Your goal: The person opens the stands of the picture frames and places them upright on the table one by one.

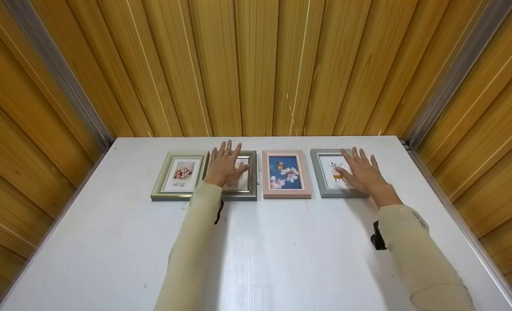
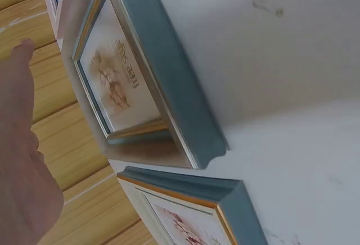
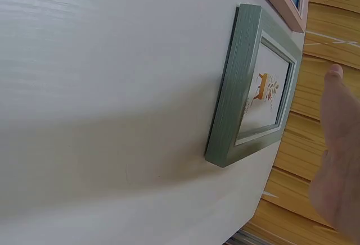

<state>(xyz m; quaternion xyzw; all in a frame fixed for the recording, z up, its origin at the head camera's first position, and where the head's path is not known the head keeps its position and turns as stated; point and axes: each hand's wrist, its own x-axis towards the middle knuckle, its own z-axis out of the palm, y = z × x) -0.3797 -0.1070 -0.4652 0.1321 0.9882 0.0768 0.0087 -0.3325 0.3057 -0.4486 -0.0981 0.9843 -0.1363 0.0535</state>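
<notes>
Several picture frames lie in a row on a white tabletop. My left hand (image 1: 225, 167), fingers spread, hovers over the dark silver frame (image 1: 252, 181) and hides much of it. Left of that lies a pale gold frame (image 1: 161, 177) with a flower picture. A pink frame (image 1: 287, 195) with blossoms and a bird sits right of the silver one. Above the grey-green frame (image 1: 318, 181) my right hand (image 1: 364, 175) is held with straight fingers, covering its right part. In both wrist views the hands (image 2: 22, 149) (image 3: 340, 155) appear apart from the frames.
The white tabletop (image 1: 256, 255) fills the space in front of the frames. Behind it stands a wood-patterned panel wall (image 1: 256, 69), with similar panels at both sides and grey metal posts (image 1: 61, 73) at the corners. Dark straps show under both sleeves.
</notes>
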